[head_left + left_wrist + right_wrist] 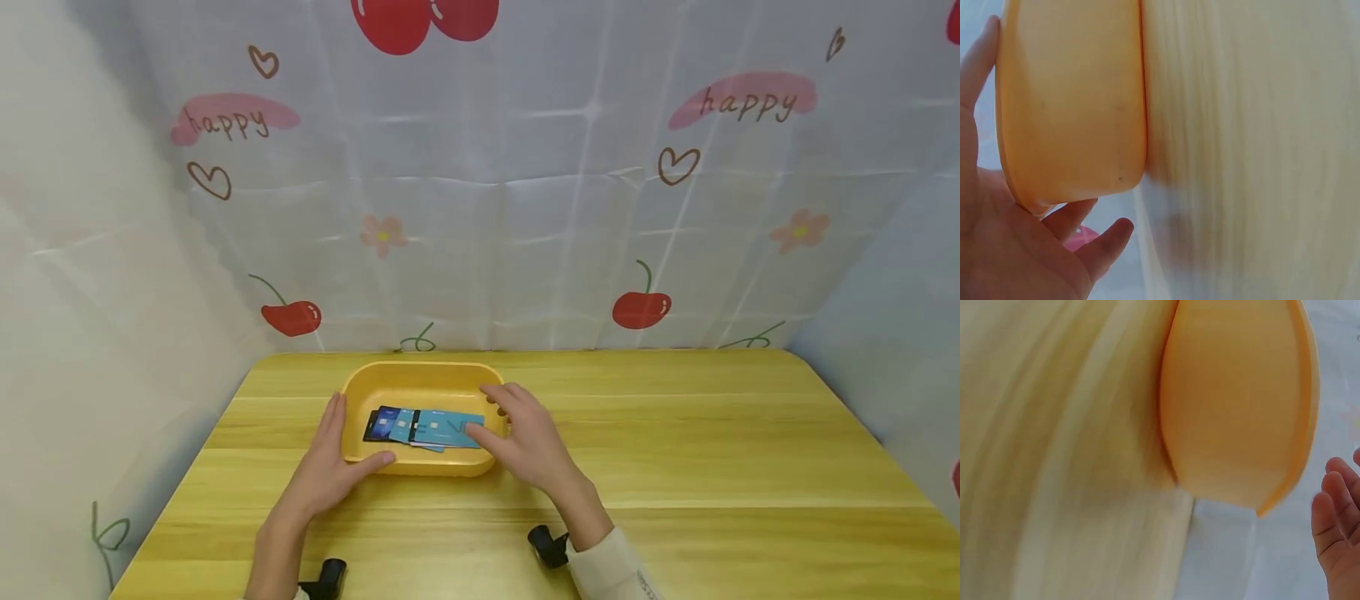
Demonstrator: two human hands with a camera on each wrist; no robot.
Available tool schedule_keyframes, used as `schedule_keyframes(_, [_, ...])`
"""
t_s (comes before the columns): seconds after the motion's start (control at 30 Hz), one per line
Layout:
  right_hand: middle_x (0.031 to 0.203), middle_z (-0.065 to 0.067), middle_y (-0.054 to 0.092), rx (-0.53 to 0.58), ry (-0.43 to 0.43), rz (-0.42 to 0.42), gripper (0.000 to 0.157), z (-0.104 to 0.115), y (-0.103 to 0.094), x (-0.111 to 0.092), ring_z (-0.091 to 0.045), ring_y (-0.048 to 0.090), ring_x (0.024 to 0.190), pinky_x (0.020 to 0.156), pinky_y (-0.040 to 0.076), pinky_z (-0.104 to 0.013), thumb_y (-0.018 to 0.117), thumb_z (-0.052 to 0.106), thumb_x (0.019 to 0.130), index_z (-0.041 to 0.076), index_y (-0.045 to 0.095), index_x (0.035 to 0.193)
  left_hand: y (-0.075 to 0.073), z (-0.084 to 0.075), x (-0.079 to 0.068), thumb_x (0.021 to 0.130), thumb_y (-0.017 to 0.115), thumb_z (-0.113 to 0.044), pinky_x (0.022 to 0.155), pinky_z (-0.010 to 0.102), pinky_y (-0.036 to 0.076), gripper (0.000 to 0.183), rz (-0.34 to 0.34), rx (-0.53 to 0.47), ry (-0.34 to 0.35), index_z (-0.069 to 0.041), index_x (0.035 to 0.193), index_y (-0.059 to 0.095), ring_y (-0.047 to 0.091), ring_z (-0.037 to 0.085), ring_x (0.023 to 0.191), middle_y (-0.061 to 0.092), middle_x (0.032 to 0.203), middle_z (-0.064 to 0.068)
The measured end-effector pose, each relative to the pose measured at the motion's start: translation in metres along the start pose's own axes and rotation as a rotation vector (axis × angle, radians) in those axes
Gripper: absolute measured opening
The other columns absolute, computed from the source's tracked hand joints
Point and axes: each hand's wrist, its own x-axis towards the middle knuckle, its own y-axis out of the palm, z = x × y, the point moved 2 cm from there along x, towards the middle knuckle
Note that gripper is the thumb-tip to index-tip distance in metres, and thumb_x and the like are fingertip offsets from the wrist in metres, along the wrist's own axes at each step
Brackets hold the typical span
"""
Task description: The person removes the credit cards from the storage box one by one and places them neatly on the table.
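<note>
A yellow plastic bin [420, 468] with rounded corners stands on the table, in the head view left of the middle. Overlapping cards [450, 427], blue and dark with small chips, lie on its floor. My left hand [326, 475] holds the bin's near left corner, thumb along the front rim and fingers against the left wall. In the left wrist view those fingers [1110, 247] reach past the bin's end. Over the bin's right end is my right hand [528, 437], fingers spread, thumb overlapping the rightmost card. The right wrist view shows its fingers [1329, 519] apart from the bin wall.
The yellow wood-grain table [675, 450] extends to the right of the bin. Behind it hangs a pale curtain [510, 250] printed with cherries, hearts and flowers. Black wrist mounts [549, 546] sit at both wrists.
</note>
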Motion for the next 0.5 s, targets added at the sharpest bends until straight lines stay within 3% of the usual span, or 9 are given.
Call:
schedule_keyframes(0.2, [0.116,-0.006,0.063,0.074,0.023,0.117,0.056,0.004,0.013,0.020,-0.022,0.059,0.096,0.082,0.052,-0.040,0.073,0.037,0.090,0.005,0.060,0.134,0.003,0.002,0.002,0.081,0.078,-0.047,0.113,0.062,0.017,0.121,-0.028,-0.085,-0.008,-0.001,0.157,-0.005,0.008,0.043,0.146,-0.001,0.162,0.024])
schedule_keyframes(0.5, [0.131,-0.014,0.057,0.110,0.081,0.251,0.064,0.000,0.034,0.038,-0.033,0.057,0.112,0.090,0.052,-0.044,0.071,0.041,0.091,0.001,0.054,0.138,0.003,0.002,0.002,0.082,0.079,-0.046,0.113,0.062,0.012,0.122,-0.014,-0.119,-0.021,-0.001,0.156,-0.008,0.002,0.042,0.147,-0.005,0.162,0.023])
